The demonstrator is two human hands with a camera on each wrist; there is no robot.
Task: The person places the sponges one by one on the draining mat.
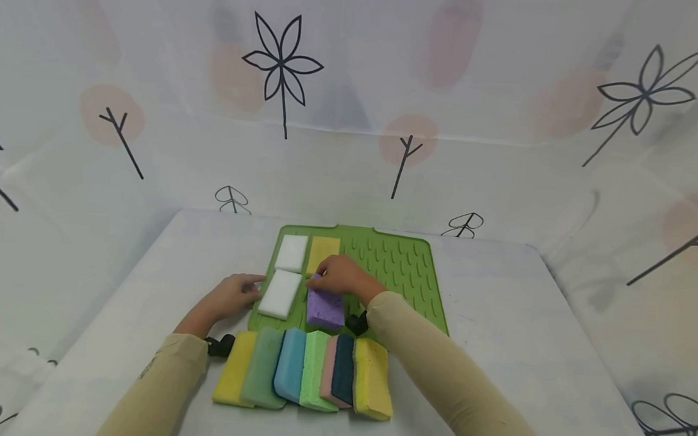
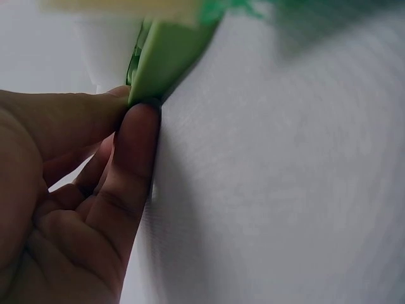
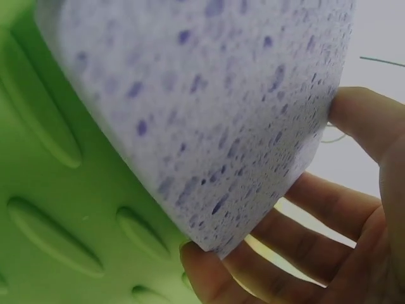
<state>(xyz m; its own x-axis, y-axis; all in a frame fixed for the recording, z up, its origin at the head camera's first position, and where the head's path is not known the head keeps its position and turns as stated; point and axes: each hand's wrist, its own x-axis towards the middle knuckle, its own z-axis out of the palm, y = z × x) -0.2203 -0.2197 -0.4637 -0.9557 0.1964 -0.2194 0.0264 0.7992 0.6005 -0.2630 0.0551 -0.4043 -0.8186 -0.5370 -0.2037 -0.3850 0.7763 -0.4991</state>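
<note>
A purple sponge [image 1: 325, 308] with a pitted surface is held by my right hand [image 1: 347, 277] over the green ridged mat [image 1: 401, 271]. In the right wrist view, the fingers and thumb grip the sponge [image 3: 209, 120] along its edges. My left hand [image 1: 231, 297] is at the mat's left edge, where thumb and finger pinch the mat's rim [image 2: 171, 54] in the left wrist view. Two white sponges, the far one [image 1: 292, 253] and the near one [image 1: 279, 294], lie along the mat's left side. Beyond my right hand lies a yellow sponge [image 1: 324, 248], partly covered by that hand.
Several sponges lean in a row in front of the mat: yellow [image 1: 236, 368], grey-green [image 1: 264, 369], blue [image 1: 292, 367], light green [image 1: 317, 371], pink and dark blue [image 1: 342, 370], and another yellow one [image 1: 372, 379]. A white table [image 1: 496, 300] carries everything, with patterned cloth [image 1: 354, 83] behind.
</note>
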